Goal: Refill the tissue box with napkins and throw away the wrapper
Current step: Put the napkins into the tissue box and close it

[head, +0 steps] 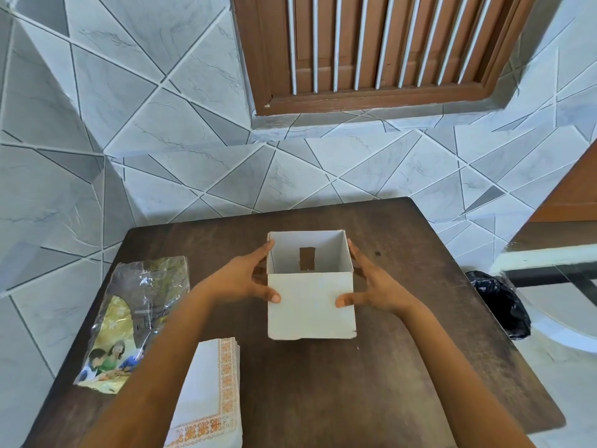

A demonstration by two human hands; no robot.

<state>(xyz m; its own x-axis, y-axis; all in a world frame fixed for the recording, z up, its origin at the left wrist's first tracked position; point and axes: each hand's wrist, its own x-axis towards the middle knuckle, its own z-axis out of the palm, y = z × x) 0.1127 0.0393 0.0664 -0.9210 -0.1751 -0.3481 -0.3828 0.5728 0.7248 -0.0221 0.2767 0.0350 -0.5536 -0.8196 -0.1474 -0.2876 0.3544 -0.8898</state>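
**Both hands on open tissue box, centre of table**

Dark brown wooden table [323,399], worn top, pushed up against a grey-white tiled wall [161,124] with a diagonal line pattern. White tissue box [310,305] stands at about the middle of the table, open side up, nothing inside; a rectangular slot in its floor shows dark. Above and behind the box, a brown wooden window [371,53] with white vertical bars. To the right of the box, off the table edge and lower down, a black plastic bag [504,305].

Left of the box, near the table's left edge: crumpled clear wrapper [129,318] with a printed picture, lying flat. Nearer the camera than the box and to its left: stack of white napkins [210,383] with orange patterned border, partly under the left forearm.

Left hand [245,279] clasps the box's front-left corner, spread wide, thumb on the front face, fingers along the left wall. Right hand [374,286] mirrors it on the front-right corner, thumb tip on the front face, fingers up the right wall, palm off the cardboard.
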